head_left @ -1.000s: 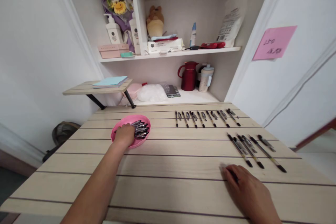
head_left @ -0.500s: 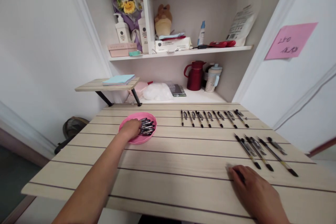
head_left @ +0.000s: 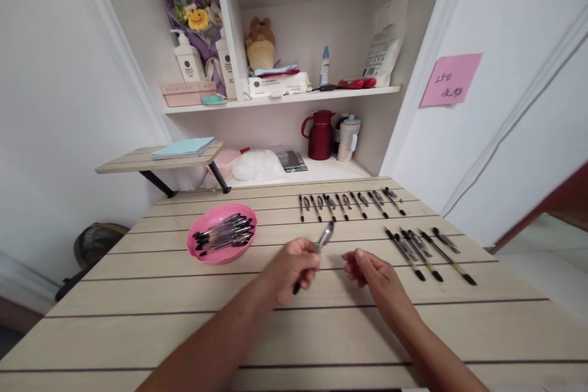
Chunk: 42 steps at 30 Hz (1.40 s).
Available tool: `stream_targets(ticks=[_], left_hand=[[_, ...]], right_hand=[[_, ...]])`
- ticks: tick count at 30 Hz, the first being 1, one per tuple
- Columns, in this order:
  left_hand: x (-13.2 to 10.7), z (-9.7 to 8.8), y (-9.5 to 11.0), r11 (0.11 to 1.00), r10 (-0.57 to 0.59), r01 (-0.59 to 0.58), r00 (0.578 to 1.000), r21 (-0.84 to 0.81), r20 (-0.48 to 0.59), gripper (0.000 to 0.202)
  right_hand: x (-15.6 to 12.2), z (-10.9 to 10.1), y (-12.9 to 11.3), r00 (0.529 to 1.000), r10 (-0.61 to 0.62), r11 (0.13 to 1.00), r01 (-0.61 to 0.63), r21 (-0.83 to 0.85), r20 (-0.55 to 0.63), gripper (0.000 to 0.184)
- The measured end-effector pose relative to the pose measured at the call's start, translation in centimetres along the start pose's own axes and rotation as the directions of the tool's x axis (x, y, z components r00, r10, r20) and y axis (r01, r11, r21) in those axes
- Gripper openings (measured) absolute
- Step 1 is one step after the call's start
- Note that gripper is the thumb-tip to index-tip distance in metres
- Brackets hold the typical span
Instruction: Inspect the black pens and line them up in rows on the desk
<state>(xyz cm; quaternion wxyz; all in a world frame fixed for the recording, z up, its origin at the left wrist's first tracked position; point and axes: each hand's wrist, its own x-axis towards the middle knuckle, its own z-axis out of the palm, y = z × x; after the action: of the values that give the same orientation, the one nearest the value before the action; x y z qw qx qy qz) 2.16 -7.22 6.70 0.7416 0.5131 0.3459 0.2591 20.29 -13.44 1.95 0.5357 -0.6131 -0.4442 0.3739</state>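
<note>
My left hand [head_left: 294,266] is closed around a pen [head_left: 326,234], a clear-barrelled one with a black end, held tilted above the table. To its right, my right hand [head_left: 370,269] hovers with loosely curled fingers, thumb and fingertips slightly apart and nothing visible between them. Several similar pens lie in a pink bowl [head_left: 193,251] on the left. Pen bodies and small clear pieces form a back row of pens [head_left: 345,207]. A front group of pens [head_left: 432,254], with small clear pieces among them, lies right of my right hand.
Behind the wooden table [head_left: 184,331] stand shelves with a red jug [head_left: 320,138], a pale cup [head_left: 348,139] and a plastic bag [head_left: 257,165]. A small raised stand [head_left: 124,162] carrying blue paper [head_left: 184,147] rises at the back left.
My left hand has left the pink bowl and moved right, bringing a pen. My right hand has moved left and away from me, towards it. The view has shifted right.
</note>
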Motion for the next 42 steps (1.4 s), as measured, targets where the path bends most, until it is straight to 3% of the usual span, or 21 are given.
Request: stream_targets(ticks=[2,4,8,11,17,20,23,27,29,31,33,35,39,42], left_hand=[[1.2,2.5,-2.0,0.996,-0.04,0.04,0.999,-0.08,0.007,0.026],[2.2,4.0,-3.3,0.994,-0.039,0.033,0.998,-0.105,-0.058,0.025],[3.4,4.8,-4.7,0.998,0.02,-0.031,0.979,-0.05,-0.205,0.024],[3.6,4.8,-5.4,0.998,0.017,-0.029,0.974,-0.053,-0.227,0.021],[3.3,4.2,-5.6,0.985,-0.014,0.012,1.0,-0.173,-0.013,0.027],[3.2,4.0,-5.4,0.972,-0.031,0.05,0.996,-0.228,0.086,0.034],[2.9,3.9,-5.5,0.965,-0.051,0.084,0.989,-0.25,0.135,0.036],[2.8,3.8,-5.7,0.958,-0.082,0.11,0.99,-0.263,0.116,0.036],[2.8,3.7,-5.6,0.955,-0.087,0.111,0.991,-0.274,0.098,0.038],[2.8,3.7,-5.5,0.953,-0.091,0.113,0.992,-0.281,0.09,0.039],[2.8,3.7,-5.5,0.952,-0.097,0.119,0.991,-0.281,0.089,0.04],[2.8,3.7,-5.5,0.953,-0.1,0.123,0.99,-0.276,0.095,0.04],[2.8,3.8,-5.6,0.953,-0.092,0.118,0.99,-0.28,0.104,0.039],[2.8,3.8,-5.7,0.952,-0.087,0.112,0.992,-0.286,0.096,0.038]], right_hand=[[1.2,1.4,-0.5,0.997,0.078,0.965,-0.077,0.252,0.007,0.053],[2.2,2.3,-0.5,0.993,0.115,0.929,-0.105,0.354,-0.005,0.05],[3.3,3.1,0.4,0.99,0.13,0.914,-0.102,0.392,-0.045,0.042],[3.4,3.2,1.0,0.981,0.195,0.883,-0.168,0.438,-0.017,0.042],[3.6,2.6,1.1,0.973,0.228,0.75,-0.203,0.63,0.042,0.044],[4.1,2.2,1.0,0.978,0.209,0.752,-0.146,0.642,-0.022,0.042],[4.7,1.4,0.9,0.963,0.214,0.791,-0.072,0.607,-0.164,0.042],[5.7,-1.5,1.0,0.926,0.158,0.915,-0.007,0.403,-0.342,0.046],[5.9,-3.9,1.1,0.94,0.071,0.99,-0.025,0.141,-0.334,0.045],[5.9,-6.4,1.1,0.954,-0.048,0.971,-0.025,-0.237,-0.296,0.041],[5.7,-8.4,1.1,0.955,-0.16,0.8,-0.024,-0.6,-0.251,0.034],[5.4,-9.5,1.1,0.947,-0.217,0.583,-0.067,-0.81,-0.235,0.033],[4.9,-8.7,1.5,0.964,-0.191,0.276,-0.127,-0.953,-0.184,0.021],[4.9,-7.2,1.9,0.984,-0.133,0.176,-0.096,-0.98,-0.121,0.018]])
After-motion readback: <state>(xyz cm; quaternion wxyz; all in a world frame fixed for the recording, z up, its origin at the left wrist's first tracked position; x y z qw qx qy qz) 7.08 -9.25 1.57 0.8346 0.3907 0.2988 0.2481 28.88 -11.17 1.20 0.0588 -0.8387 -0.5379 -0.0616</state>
